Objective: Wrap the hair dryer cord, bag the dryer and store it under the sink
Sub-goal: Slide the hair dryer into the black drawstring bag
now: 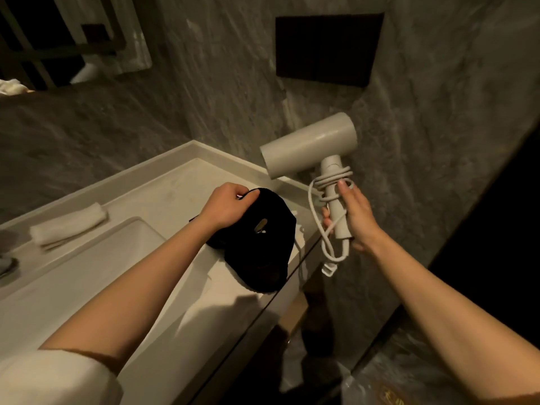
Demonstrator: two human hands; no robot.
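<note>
My right hand (352, 219) grips the handle of a white hair dryer (312, 146), held upright in the air to the right of the counter. Its white cord (327, 185) is coiled around the handle, and a loose loop with the plug (329, 269) hangs below my hand. A black cloth bag (263, 241) lies on the right end of the white counter (181, 185). My left hand (229, 206) pinches the bag's top edge by its drawstring.
A sink basin (87, 264) is set into the counter on the left, with a folded white towel (68, 225) behind it. Grey marble walls stand behind and to the right. A dark wall panel (328, 48) is above. The space below the counter is dark.
</note>
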